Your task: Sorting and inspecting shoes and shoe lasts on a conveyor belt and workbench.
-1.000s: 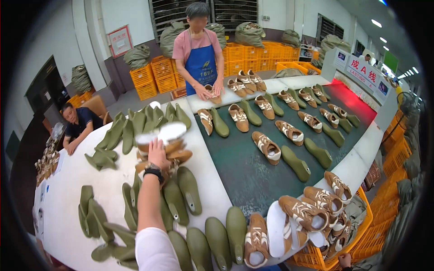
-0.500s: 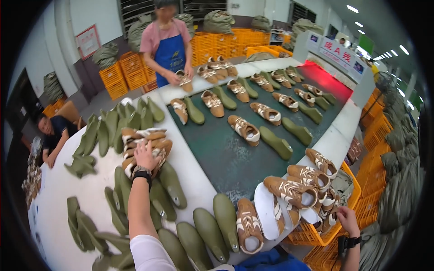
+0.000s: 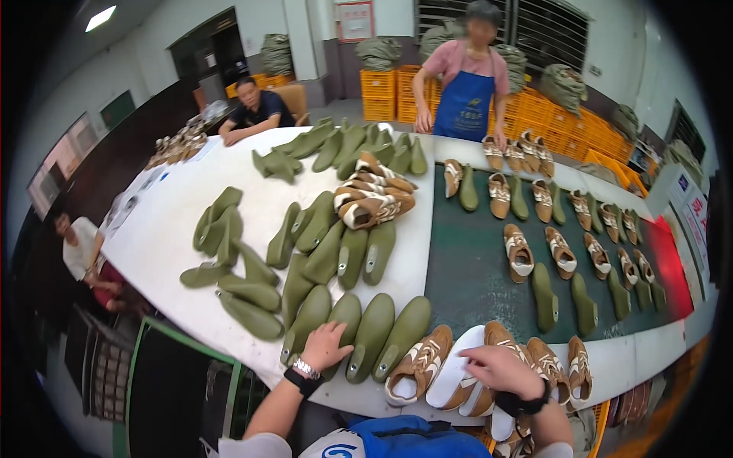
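Note:
My left hand (image 3: 324,347) rests on the green shoe lasts at the table's near edge, its fingers spread across a last (image 3: 308,324). Beside it, two more lasts (image 3: 372,336) lie side by side. Over the near-edge shoes is my right hand (image 3: 506,372), fingers reaching left and apart, with nothing visibly held. Its fingertips are by a white shoe sole (image 3: 453,374); whether they touch it I cannot tell. A brown-and-white sneaker (image 3: 419,365) sits between my hands, and more sneakers (image 3: 547,359) are right of my right hand.
Sneakers and lasts stand in rows on the dark green belt (image 3: 481,286). A pile of sneakers (image 3: 374,200) and many lasts cover the white table (image 3: 191,179). A person in a blue apron (image 3: 464,99) stands across; two others sit at left. An orange crate (image 3: 602,418) is below right.
The view has swung left. My left hand has left the sneaker pile for the near lasts. My right hand has moved from the crate to the sneakers on the table edge.

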The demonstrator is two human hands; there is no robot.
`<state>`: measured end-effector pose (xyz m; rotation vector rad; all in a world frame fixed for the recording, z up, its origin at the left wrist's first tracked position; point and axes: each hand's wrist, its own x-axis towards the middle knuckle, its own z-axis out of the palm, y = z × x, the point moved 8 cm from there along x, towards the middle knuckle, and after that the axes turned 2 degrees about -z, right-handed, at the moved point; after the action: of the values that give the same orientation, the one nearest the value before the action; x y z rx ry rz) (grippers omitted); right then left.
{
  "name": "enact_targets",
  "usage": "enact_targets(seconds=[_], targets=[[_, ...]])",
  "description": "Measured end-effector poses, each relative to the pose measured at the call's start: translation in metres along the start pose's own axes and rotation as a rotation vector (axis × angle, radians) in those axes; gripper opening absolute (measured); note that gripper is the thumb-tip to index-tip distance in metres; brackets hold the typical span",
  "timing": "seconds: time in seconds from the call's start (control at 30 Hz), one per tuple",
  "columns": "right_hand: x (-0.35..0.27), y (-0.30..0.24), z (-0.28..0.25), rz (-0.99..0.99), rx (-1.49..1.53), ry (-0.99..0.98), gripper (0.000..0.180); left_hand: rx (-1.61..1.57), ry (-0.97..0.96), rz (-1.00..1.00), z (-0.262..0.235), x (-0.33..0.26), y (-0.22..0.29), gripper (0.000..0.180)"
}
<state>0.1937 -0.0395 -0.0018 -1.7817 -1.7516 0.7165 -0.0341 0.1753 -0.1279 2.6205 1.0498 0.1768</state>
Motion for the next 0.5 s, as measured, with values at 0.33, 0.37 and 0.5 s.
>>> enact_targets(seconds=[0.33,0.37,0.5], targets=[[0.104,0.040,0.205,0.142,0.047,-0.251,0.058,-0.305,0.354,-0.207,0.027,-0.057,-0.021,0.062],[0.106,0.046,0.211,0.152,-0.006,-0.193,0.052,-0.330,0.365,-0.236,0.030,-0.055,-0.030,0.066],[0.101,0.033,0.210,0.196,-0.194,-0.065,0.041,-0.433,0.225,-0.431,0.049,-0.057,-0.063,0.068]])
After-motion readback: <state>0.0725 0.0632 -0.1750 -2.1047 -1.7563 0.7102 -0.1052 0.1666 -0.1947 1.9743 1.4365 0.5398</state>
